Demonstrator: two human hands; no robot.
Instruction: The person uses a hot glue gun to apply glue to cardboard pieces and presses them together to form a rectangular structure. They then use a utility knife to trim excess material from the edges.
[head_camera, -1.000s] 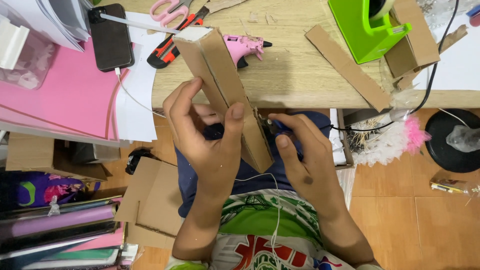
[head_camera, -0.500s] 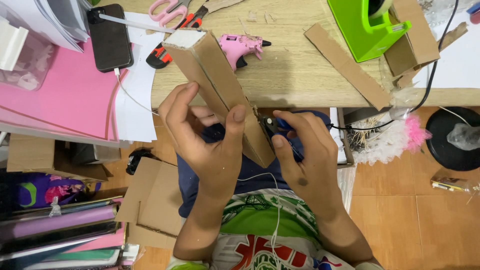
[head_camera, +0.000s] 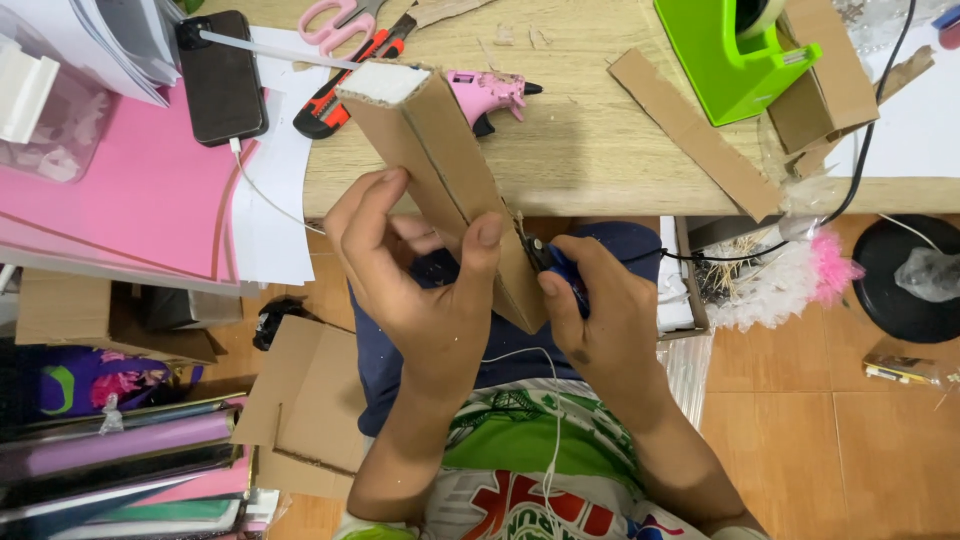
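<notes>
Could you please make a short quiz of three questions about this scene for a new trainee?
1. True or false: the left hand holds the long brown cardboard box.
2. Which thing lies on the wooden table right behind the box: A. the pink glue gun, B. a blue cup?
3. What small tool does the right hand press against the box?

Key: 1 true; 2 A; 3 a small blue-handled tool, kind unclear.

Left hand (head_camera: 425, 275) grips a long cardboard box (head_camera: 445, 180) tilted over the edge of the wooden desk (head_camera: 590, 150), thumb pressed on the box's near face. Right hand (head_camera: 600, 320) sits at the box's lower end, closed on a small blue-handled tool (head_camera: 555, 265) touching the cardboard. Beyond the box on the desk: pink glue gun (head_camera: 490, 92), red-handled cutter (head_camera: 350, 80), black phone (head_camera: 222, 75) left of them, green tape dispenser (head_camera: 730, 50) to the right.
</notes>
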